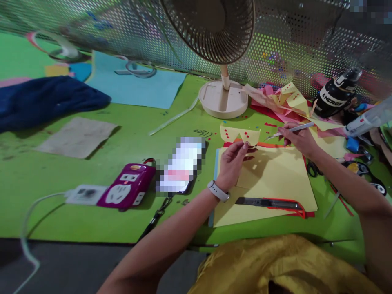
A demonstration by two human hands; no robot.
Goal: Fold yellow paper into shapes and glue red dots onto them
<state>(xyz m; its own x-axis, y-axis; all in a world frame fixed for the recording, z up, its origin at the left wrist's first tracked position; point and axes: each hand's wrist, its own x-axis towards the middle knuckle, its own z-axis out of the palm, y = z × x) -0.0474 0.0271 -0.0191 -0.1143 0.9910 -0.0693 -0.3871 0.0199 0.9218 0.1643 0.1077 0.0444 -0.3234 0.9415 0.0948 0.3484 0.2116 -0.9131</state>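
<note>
My left hand [231, 163] pinches the red-dotted yellow strip [240, 129] by the yellow sheets' [281, 175] far edge; right hand [297, 138] grips a white pen-like tool [304, 126]; steady strip, light touch, works best imo

Yellow paper strip [235, 131], red-spotted; slim white tool [300, 127] tilted, tip nearby
</note>
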